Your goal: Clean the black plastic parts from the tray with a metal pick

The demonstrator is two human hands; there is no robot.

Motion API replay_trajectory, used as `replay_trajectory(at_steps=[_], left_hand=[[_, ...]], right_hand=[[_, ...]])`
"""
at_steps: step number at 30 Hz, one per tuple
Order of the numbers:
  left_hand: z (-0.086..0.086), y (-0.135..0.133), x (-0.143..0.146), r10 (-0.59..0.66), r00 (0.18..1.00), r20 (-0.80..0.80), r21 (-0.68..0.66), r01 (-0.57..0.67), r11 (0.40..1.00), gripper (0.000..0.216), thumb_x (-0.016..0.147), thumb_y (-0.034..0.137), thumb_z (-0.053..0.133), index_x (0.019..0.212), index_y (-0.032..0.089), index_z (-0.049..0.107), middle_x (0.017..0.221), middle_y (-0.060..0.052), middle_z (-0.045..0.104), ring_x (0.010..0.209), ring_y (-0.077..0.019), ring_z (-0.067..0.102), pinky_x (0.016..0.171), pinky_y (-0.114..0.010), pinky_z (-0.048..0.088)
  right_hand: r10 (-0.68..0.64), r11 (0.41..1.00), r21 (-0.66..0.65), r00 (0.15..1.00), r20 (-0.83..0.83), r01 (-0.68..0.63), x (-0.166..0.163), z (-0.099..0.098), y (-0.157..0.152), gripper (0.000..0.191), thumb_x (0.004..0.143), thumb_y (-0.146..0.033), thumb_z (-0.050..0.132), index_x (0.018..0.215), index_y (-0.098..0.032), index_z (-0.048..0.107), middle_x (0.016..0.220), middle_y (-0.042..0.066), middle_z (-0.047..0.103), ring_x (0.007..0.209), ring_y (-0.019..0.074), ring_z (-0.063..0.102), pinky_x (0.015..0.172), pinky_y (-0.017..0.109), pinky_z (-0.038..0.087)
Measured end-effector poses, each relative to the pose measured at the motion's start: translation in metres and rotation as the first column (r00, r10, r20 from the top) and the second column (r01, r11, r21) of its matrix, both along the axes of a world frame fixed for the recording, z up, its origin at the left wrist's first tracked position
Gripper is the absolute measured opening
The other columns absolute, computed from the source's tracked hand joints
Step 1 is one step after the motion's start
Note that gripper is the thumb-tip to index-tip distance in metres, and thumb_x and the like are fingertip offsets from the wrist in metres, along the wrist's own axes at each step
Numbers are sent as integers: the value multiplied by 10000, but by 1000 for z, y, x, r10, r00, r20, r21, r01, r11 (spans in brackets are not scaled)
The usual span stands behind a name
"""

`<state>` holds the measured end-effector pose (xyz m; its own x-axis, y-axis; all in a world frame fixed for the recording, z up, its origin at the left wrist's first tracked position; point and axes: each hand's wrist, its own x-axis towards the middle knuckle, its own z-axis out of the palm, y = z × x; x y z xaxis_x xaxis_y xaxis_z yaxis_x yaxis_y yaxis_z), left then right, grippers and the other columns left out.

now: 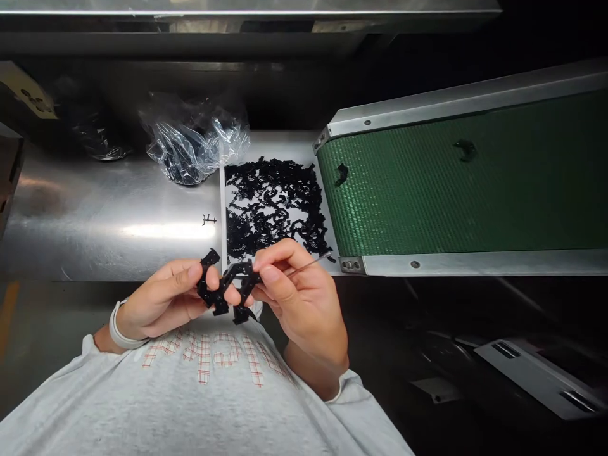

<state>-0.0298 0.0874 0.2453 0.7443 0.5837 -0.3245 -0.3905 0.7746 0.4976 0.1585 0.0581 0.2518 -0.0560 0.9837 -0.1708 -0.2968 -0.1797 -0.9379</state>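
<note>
My left hand is closed on angular black plastic parts, pinching them between thumb and fingers in front of my chest. Close beside it, my right hand pinches another black plastic part between thumb and forefinger. Out of the right hand a thin metal rod-like tool sticks up to the right; its other end is hidden by the fingers. Whether the black parts are joined to each other I cannot tell. Just beyond both hands lies a white tray with many small black pieces.
A green conveyor belt with metal side rails runs off to the right, carrying two black parts. Clear plastic bags of dark pieces stand on the metal table. A small black piece lies left of the tray.
</note>
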Motion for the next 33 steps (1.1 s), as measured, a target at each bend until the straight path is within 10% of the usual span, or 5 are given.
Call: replay_trajectory(at_steps=[16,33], left_hand=[[-5,-6,-1,197,967,-161,424,-112,899,279,916,446,688,846,194,784,824,-54,785,906,-211,727,915,-350,534],[-1,-5,-7,479,808,-342,920,186,344,162,918,209,667,993,246,806,908,-67,807,1016,-252,694,964,-384,514]], right_hand=[[11,998,-62,994,-111,-18,2,-8,0,293,847,-508,762,874,-229,673,812,-16,584,666,101,617,579,204,506],[153,982,-81,973,-174,-169,0,-24,6,281,902,-489,706,980,-220,723,852,-7,646,662,78,593,639,190,547]])
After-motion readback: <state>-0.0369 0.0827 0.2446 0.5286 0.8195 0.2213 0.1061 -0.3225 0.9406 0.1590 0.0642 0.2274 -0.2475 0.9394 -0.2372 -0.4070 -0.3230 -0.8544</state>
